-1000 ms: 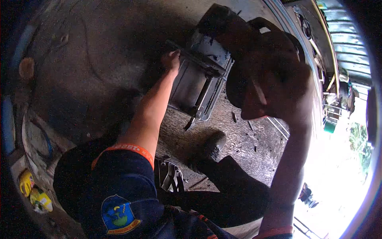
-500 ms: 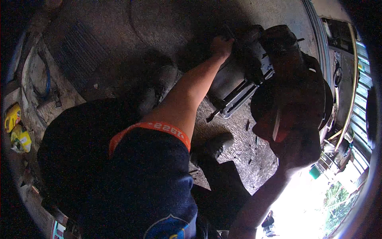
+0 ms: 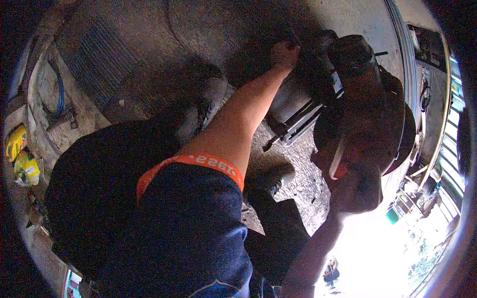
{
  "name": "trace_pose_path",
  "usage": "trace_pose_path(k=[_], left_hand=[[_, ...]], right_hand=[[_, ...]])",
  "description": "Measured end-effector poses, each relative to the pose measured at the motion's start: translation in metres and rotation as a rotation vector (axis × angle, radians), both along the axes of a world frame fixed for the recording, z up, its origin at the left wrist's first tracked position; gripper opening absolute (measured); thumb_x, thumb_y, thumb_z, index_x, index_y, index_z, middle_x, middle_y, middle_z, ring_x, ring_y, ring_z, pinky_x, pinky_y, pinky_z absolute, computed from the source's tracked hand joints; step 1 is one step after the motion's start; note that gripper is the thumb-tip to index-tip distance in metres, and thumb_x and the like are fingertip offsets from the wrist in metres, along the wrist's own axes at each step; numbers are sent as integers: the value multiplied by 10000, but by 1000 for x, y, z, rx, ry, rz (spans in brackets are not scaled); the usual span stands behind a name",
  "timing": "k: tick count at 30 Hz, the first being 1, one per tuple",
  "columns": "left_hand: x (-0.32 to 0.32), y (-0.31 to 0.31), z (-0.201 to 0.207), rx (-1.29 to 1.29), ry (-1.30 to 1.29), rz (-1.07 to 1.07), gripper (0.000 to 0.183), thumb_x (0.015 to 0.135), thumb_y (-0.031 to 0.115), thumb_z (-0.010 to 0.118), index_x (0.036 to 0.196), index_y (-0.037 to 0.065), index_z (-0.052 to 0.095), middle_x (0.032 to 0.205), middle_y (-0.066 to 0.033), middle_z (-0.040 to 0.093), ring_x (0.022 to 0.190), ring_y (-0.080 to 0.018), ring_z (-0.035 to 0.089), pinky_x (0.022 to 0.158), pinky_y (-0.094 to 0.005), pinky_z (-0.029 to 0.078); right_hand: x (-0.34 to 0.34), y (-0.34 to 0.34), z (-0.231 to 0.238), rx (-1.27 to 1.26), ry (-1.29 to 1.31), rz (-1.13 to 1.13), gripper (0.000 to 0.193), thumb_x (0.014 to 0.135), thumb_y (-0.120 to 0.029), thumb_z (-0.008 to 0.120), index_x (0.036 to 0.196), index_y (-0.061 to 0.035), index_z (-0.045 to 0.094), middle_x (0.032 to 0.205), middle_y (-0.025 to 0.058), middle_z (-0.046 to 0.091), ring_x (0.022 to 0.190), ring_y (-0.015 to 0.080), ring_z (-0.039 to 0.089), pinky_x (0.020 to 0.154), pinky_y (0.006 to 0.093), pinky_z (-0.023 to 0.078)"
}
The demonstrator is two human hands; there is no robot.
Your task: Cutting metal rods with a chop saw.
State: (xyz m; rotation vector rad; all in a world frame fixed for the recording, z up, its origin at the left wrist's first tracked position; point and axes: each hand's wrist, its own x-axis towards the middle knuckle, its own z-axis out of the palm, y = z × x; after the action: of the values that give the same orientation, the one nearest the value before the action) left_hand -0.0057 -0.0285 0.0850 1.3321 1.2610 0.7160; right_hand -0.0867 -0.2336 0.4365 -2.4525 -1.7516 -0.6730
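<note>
My left hand (image 3: 285,55) reaches far forward from a dark blue sleeve with an orange cuff. Its fingers are closed beside the dark base of a cut-off saw (image 3: 355,54); what lies in them is lost in shadow. The saw has a bulky motor end and a rounded guard (image 3: 397,116), all very dark. At the near side of it, my right hand (image 3: 357,191) is wrapped round the handle (image 3: 338,158), where a bit of red shows. Between the hands lies the saw's metal vise frame (image 3: 298,126), with a dark bar across it.
Shoes (image 3: 282,178) stand close to the saw on a floor with small scraps. Ribbed dark metal lengths (image 3: 104,62) lie far left, near a blue hose (image 3: 60,89). A yellow jug (image 3: 16,143) and a yellow bag (image 3: 27,169) sit at the left edge. Long metal lengths (image 3: 401,39) run along the right.
My right hand and the saw's handle have shifted a little left and nearer. My left hand stays closed at the same spot by the saw. The view has moved slightly and looks brighter.
</note>
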Motion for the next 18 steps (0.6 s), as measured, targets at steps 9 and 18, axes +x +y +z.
trace_pose_path(k=[9, 18], left_hand=[[-4, -2, 7, -49, -50, 9, 360, 770, 330, 709, 965, 27, 695, 972, -193, 679, 930, -376, 642, 838, -466, 486], [3, -1, -13, 93, -195, 16, 340, 779, 290, 694, 977, 13, 689, 1010, -193, 681, 953, -373, 643, 858, -456, 487]], right_hand=[[-7, 3, -8, 198, 241, -58, 78, 745, -95, 645, 731, -21, 623, 653, 76, 593, 528, 188, 574, 504, 294, 446], [-5, -3, -9, 211, 296, -29, 167, 759, -69, 696, 624, -24, 608, 616, 86, 619, 516, 245, 599, 512, 342, 487]])
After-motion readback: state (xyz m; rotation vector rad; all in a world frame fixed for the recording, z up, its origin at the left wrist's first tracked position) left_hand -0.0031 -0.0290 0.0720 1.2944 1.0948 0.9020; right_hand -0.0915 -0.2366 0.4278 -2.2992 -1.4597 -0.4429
